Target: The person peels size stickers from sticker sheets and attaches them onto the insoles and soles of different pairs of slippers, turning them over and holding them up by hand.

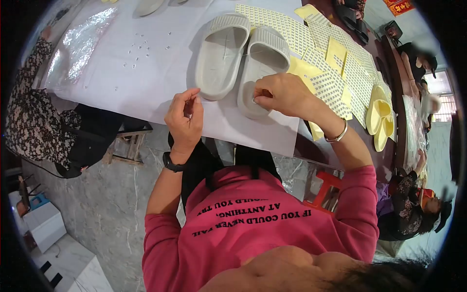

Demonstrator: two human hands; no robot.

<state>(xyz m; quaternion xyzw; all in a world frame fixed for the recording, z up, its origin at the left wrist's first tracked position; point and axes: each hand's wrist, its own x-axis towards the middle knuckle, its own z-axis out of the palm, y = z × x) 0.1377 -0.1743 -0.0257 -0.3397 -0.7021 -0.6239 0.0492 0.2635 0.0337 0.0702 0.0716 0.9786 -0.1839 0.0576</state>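
Observation:
Two grey slide sandals lie side by side at the table edge, straps away from me: a left slipper [212, 80] and a right slipper [247, 92]. My right hand [282, 94], a bangle on its wrist, is over the heel of the right slipper. Its thumb and forefinger are pinched together at the insole, and a tiny thing at their tips is too small to name. My left hand [186, 117], with a black watch, hovers beside the left slipper's heel. Its fingers are curled, thumb and forefinger tips almost meeting; anything between them is too small to see.
Yellow sheets [335, 58] printed with rows of small marks cover the table's right side. Yellow slippers [379, 117] lie beyond them. Tiny bits [138, 51] are scattered on the white cover, near clear plastic [80, 48]. Other people sit at left and right.

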